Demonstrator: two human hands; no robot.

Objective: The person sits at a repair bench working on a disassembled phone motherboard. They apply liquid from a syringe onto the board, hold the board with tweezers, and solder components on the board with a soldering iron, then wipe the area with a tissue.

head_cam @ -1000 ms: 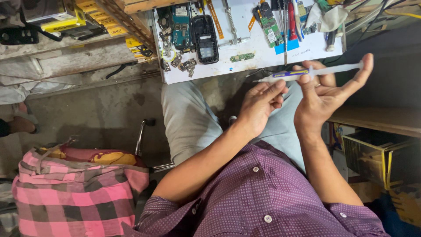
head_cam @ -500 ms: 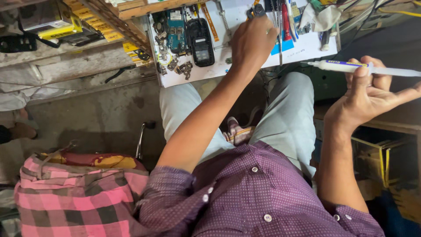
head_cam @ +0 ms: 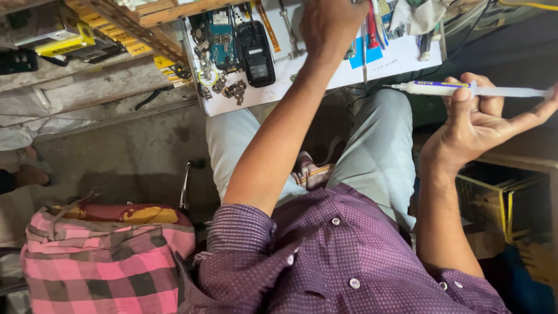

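Cluttered desk [head_cam: 325,81] carries a black phone [head_cam: 254,53] and circuit board [head_cam: 223,40]; left hand [head_cam: 331,23] reaches there, grip unclear; right hand [head_cam: 482,125] grips a syringe [head_cam: 465,89].

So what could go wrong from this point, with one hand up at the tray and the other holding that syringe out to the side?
1. The right hand holds the syringe off beyond the white tray, nozzle uncapped as far as I can tell; it could drip unwatched.
2. The left hand reaches among crowded tools and could knock the small loose parts near the tray's edge to the floor.
3. The black phone lies close to that arm and may get bumped.
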